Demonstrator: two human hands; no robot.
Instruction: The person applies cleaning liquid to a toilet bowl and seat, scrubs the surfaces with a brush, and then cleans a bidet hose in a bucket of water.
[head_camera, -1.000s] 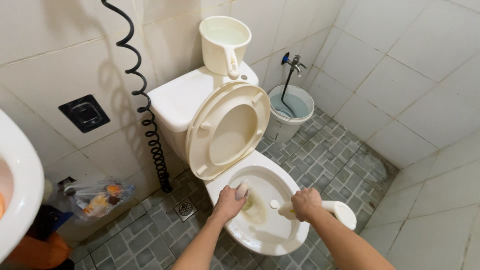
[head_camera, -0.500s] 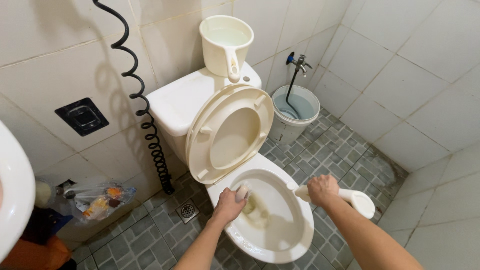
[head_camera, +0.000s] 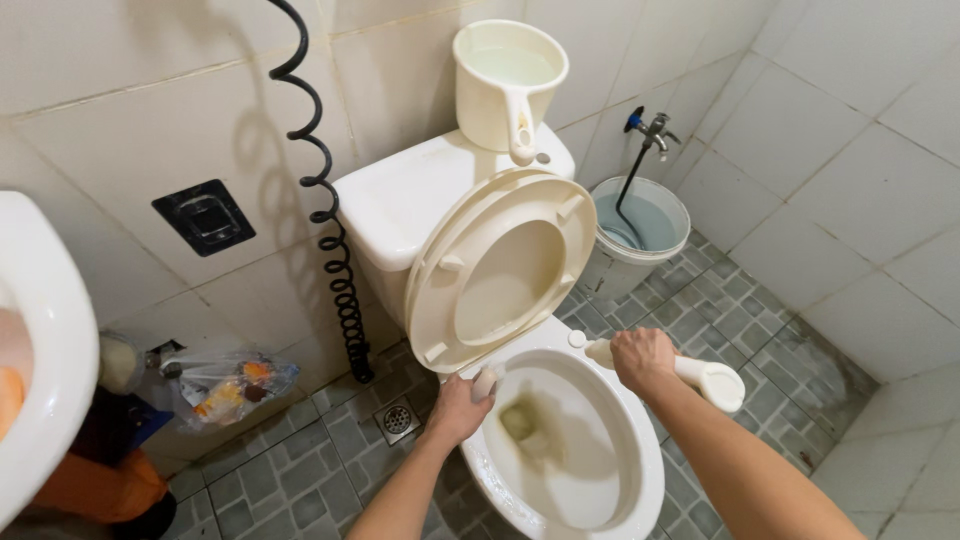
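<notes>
Head view, looking down: white toilet bowl (head_camera: 640, 480) on grey floor tiles (head_camera: 300, 470), its seat and lid (head_camera: 505, 265) tipped up against the cistern (head_camera: 420, 195); a cream jug (head_camera: 510, 75) stands on top of the cistern; left hand (head_camera: 458, 408) clenched round a pale brush handle (head_camera: 486, 380) at the near-left rim, the brush end hidden past the rim; right hand (head_camera: 642, 358) grasping a white bottle (head_camera: 690, 375) at the far-right rim, nozzle end pointing over the bowl; yellowish staining low in the bowl (head_camera: 525, 425). Handling note, as a judgement: the scrub goes best with the brush held low and angled under the rim, worked in short strokes down toward the stain, with the bottle's nozzle kept over the bowl so nothing drips onto the tiles. Surroundings: black coiled hose (head_camera: 335, 240) hanging on the tiled wall; black wall holder (head_camera: 205, 215); bucket of water (head_camera: 640, 230) under a tap (head_camera: 652, 125); floor drain (head_camera: 397, 420); plastic bag (head_camera: 225, 385) by the wall; edge of a white basin (head_camera: 40, 340) at left.
</notes>
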